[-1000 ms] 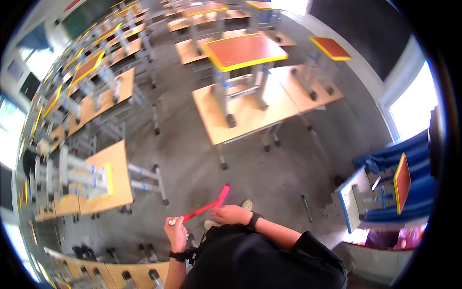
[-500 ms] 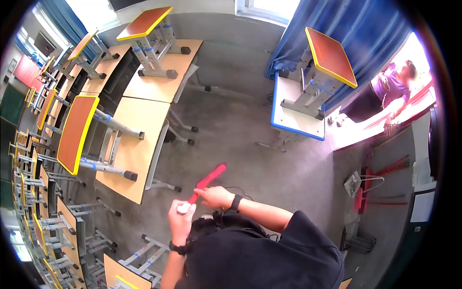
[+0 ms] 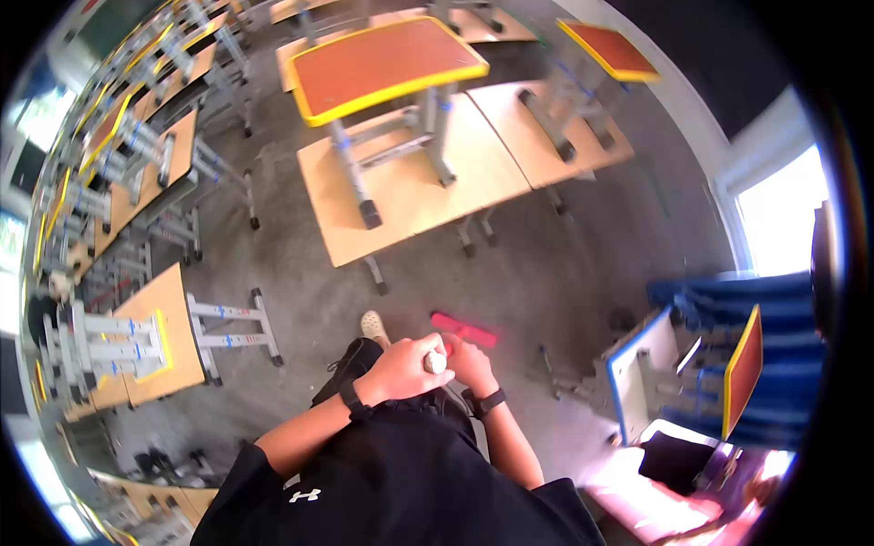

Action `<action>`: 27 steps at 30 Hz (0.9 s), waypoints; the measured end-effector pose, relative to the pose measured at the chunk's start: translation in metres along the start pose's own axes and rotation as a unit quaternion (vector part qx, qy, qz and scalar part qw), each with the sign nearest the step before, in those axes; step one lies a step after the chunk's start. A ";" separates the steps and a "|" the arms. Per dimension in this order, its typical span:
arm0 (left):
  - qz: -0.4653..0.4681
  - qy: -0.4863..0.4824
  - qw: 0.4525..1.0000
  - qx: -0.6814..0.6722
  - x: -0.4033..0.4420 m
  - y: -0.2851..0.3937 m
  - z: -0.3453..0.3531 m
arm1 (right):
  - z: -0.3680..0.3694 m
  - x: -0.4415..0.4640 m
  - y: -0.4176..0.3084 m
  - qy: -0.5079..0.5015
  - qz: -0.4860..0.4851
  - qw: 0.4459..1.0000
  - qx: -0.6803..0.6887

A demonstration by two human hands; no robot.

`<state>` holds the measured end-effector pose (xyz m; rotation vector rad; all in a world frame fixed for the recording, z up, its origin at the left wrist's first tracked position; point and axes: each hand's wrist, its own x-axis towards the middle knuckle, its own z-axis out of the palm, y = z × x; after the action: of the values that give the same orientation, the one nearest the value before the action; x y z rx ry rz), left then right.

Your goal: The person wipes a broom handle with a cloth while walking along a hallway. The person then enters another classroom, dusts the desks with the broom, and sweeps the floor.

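Basically, head view, left hand [image 3: 405, 369]: closed round the red tool [image 3: 464, 329] near its white end
Right hand [image 3: 470, 365]: closed on the same handle, touching the left
Red tool: in front of the body, flat red head low over or on the floor [image 3: 305, 264], can't tell which
Desk [image 3: 414, 205]: ahead, yellow-edged stool [image 3: 391, 65] upright on top
Blue-edged desk [image 3: 635, 382]: at right, near blue curtain [image 3: 785, 359]
Another person [image 3: 728, 478]: lower right, partly seen
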<state>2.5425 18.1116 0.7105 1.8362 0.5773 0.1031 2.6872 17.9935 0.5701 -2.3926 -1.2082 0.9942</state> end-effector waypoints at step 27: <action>-0.067 0.351 0.927 0.114 -0.109 -0.202 -0.537 | 0.198 0.326 -0.583 -0.149 -0.264 0.953 0.014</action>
<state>2.1915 18.5779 0.7340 1.9594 1.2532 0.6432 2.3377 18.5964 0.5832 -1.7734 -1.7974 1.1901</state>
